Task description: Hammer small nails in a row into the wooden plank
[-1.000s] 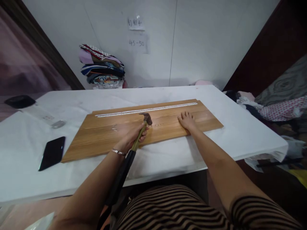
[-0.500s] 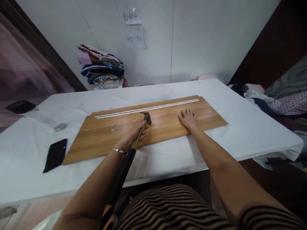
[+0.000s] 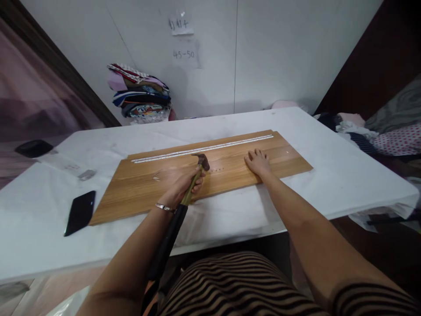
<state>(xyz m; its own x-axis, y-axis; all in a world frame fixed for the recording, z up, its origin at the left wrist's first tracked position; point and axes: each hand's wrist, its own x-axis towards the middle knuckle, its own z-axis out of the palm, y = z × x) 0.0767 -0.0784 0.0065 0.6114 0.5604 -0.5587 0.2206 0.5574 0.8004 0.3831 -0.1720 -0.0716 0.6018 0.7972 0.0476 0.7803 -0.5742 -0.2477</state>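
Hammer (image 3: 178,216), one, claw type, with dark rusty head, pale upper shaft and long black grip; held slantwise over the board, head uppermost, grip running back along the left forearm. Left hand (image 3: 184,183): fingers (image 3: 198,186) clenched around the upper shaft, just below the head; silver bracelet (image 3: 165,207) at the wrist. Contact between hammer head and board: impossible to tell from this view. Right hand (image 3: 258,163): laid palm down on the right half of the board, fingers released and a little spread, grasping nothing. Board (image 3: 116,195), one, wood-grained, lying flat on the white-covered table (image 3: 332,186). Two narrow white strips (image 3: 204,149), side by side along the far edge of the board. Short row of small dark points (image 3: 217,170), between hammer head and right hand; too small to identify. Loose nails (image 3: 156,177), a few, scattered on the board to the left of the left hand. Phone (image 3: 80,213), black, lying just beside the board's left end. Folded textiles (image 3: 143,94), one stack, beyond the table's far edge.
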